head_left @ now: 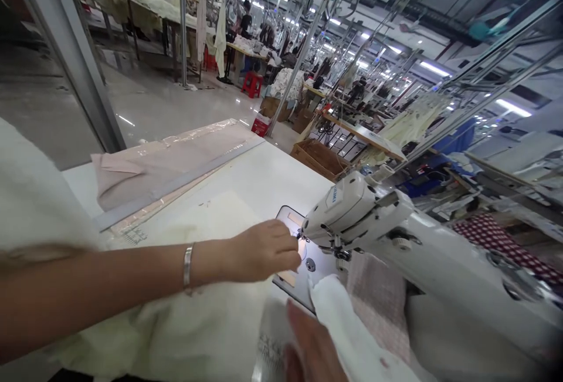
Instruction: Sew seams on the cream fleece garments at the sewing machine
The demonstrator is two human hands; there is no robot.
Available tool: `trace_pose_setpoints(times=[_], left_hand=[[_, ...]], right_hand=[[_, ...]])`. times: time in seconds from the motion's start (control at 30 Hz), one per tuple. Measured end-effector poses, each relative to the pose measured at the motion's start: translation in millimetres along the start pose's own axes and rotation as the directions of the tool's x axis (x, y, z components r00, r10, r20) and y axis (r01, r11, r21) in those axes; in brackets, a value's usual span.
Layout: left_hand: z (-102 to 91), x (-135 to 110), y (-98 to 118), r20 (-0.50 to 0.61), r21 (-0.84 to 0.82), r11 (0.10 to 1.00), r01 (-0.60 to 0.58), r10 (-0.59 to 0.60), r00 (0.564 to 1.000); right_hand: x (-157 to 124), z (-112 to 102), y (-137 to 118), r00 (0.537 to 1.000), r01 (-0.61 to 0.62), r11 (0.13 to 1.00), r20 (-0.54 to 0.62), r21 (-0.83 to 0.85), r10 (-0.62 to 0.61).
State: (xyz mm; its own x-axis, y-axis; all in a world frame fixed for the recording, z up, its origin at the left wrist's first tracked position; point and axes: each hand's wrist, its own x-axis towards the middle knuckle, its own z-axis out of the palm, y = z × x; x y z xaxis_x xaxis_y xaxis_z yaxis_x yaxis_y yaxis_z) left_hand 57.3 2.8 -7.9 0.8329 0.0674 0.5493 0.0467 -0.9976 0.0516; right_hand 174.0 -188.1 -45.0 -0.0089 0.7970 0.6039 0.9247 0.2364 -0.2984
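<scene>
My left hand (268,251), with a silver bracelet (187,266) on the wrist, is closed beside the needle area of a white sewing machine (352,212). Its fingertips are pressed together, and what they hold, if anything, is hidden. Low in the view, my right hand (314,344) is blurred, its fingers stretched and apart with nothing visible in them. White cloth (343,308) lies just right of it, reaching the machine's metal plate (308,288). Pale cream fabric (197,329) spreads under my left forearm.
Pinkish folded fabric (176,159) and a long grey strip (185,182) lie along the far left of the white table (255,176). Beyond stand a cardboard box (319,158), a red stool (252,84) and metal poles (182,30). Checked red cloth (505,241) sits behind the machine.
</scene>
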Motion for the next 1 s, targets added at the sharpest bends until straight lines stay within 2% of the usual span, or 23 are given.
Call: trace_pose_setpoints(times=[0.07,0.1,0.2,0.27,0.37,0.43,0.5,0.53,0.57,0.63,0.7,0.8,0.9,0.97,1.0], left_hand=[[-9.8,0,16,-0.096,-0.022,0.997,-0.068,0.066,0.993],[-12.1,1,19,-0.084,-0.012,0.999,-0.031,0.030,0.996],[-4.5,-3,10,0.038,0.054,0.976,0.210,-0.212,0.976],[8.0,-12,-4,0.094,0.072,0.954,0.291,-0.297,0.950],[19.0,-26,-10,0.109,0.056,0.966,0.254,-0.259,0.960],[14.1,-29,3,0.013,0.040,0.984,0.174,-0.175,0.985],[-1.7,-23,27,-0.152,0.030,1.000,0.006,-0.002,0.988],[-13.2,-19,39,-0.229,0.028,0.995,-0.092,0.096,0.969],[-26.7,-14,50,-0.274,0.023,0.985,-0.172,0.172,0.946],[-57.5,-9,63,-0.271,0.011,0.975,-0.221,0.216,0.938],[-89.4,-10,62,-0.220,0.020,0.991,-0.135,0.136,0.966],[-127.0,-18,51,-0.140,0.079,0.996,0.042,-0.031,0.990],[-143.2,-17,57,-0.118,0.187,0.974,0.127,-0.106,0.987],[-146.1,-10,70,-0.171,0.210,0.964,0.161,-0.125,0.977],[-147.3,-6,75,-0.201,0.197,0.966,0.170,-0.131,0.971]], right_hand=[[19,-9,-2,0.993,-0.117,0.993,-0.010,0.024,0.117],[28,-12,-4,0.991,-0.132,0.990,-0.004,0.056,0.133],[43,-19,-8,0.991,-0.114,0.984,-0.056,0.135,0.123],[39,-21,-8,0.982,-0.154,0.976,-0.089,0.155,0.170],[21,-18,-6,0.965,-0.251,0.956,-0.038,0.152,0.259],[15,-16,-8,0.953,-0.299,0.944,-0.001,0.142,0.302],[17,-15,-13,0.954,-0.299,0.940,0.027,0.164,0.299],[22,-17,-16,0.962,-0.272,0.941,0.056,0.200,0.266],[27,-19,-18,0.972,-0.232,0.941,0.094,0.248,0.214],[40,-28,-17,0.980,-0.154,0.927,0.173,0.343,0.098],[50,-40,-9,0.978,-0.145,0.913,0.194,0.382,0.075],[63,-59,-1,0.979,-0.203,0.908,0.049,0.367,0.199],[80,-65,-21,0.966,-0.185,0.924,-0.112,0.334,0.233],[91,-62,-46,0.951,-0.152,0.922,-0.203,0.356,0.235],[96,-60,-57,0.924,-0.162,0.902,-0.260,0.401,0.282]])
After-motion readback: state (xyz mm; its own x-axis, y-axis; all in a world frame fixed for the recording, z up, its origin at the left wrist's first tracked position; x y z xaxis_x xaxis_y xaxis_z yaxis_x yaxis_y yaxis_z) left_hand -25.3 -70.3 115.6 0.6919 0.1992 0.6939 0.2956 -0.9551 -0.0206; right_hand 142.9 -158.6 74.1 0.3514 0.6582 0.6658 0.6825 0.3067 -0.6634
